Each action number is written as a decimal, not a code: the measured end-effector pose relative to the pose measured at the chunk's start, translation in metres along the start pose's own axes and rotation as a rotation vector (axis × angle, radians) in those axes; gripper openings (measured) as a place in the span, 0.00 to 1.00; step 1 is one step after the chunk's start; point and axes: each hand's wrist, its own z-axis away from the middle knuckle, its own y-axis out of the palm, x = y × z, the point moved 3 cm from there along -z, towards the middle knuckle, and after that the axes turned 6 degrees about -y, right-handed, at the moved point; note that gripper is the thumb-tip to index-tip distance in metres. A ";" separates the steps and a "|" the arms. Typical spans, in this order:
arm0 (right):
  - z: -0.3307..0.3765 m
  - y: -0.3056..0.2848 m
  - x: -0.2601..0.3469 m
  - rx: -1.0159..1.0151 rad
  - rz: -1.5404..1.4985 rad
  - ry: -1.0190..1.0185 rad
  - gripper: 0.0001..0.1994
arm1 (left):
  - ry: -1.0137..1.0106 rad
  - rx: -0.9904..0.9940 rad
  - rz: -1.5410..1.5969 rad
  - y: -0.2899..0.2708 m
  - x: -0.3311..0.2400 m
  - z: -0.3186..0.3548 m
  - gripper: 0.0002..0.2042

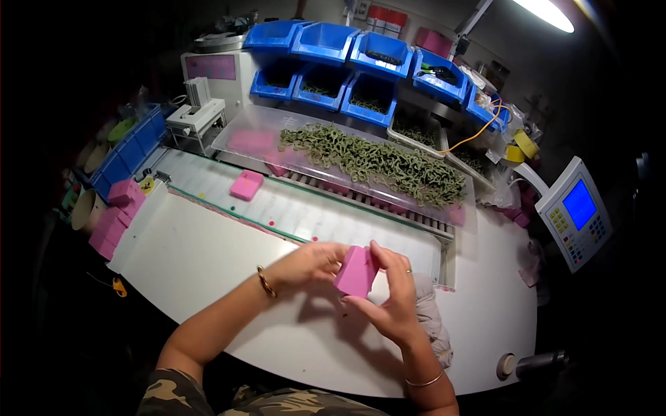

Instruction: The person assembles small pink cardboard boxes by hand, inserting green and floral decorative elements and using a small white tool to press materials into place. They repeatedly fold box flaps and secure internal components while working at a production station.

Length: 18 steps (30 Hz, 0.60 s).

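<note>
Head view: pink box held above the bench, between the two hands, tilted, over the white surface between the bench's curved near edge and the strip behind.

Right hand: grasping the box, thumb at its lower end, fingers at its upper right. A ring and a thin bangle on this side.

Left hand: just beside the box's left side, fingers part-curled toward it. Whether the fingertips grip or only touch, cannot tell. Dark-and-gold bracelet at this wrist. Shadow of hands and box on the bench below.

Just right of the right forearm: crumpled grey cloth, on the bench.

Beyond the hands: long pale strip with green edging, running obliquely toward the bench's far left; small red spots along it. Second pink box lying on the strip, well apart from the hands.

Behind that: clear tray over a row of rollers, bearing a heap of curled grey-green dried plant matter.

Farther back: two tiers of blue bins. Bench's left edge: stacked pink boxes. Beyond its right edge: pale control panel, blue screen lit. Lamp shining from the upper right.
</note>
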 end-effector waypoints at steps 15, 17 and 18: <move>0.007 -0.015 -0.010 -0.021 -0.191 0.016 0.26 | 0.271 0.033 -0.528 0.046 -0.002 0.002 0.40; 0.010 -0.018 -0.012 -0.022 -0.200 0.014 0.27 | 0.252 0.060 -0.577 0.044 -0.003 0.004 0.41; 0.010 -0.020 -0.015 -0.015 -0.255 0.009 0.28 | 0.293 0.081 -0.532 0.043 -0.002 0.004 0.41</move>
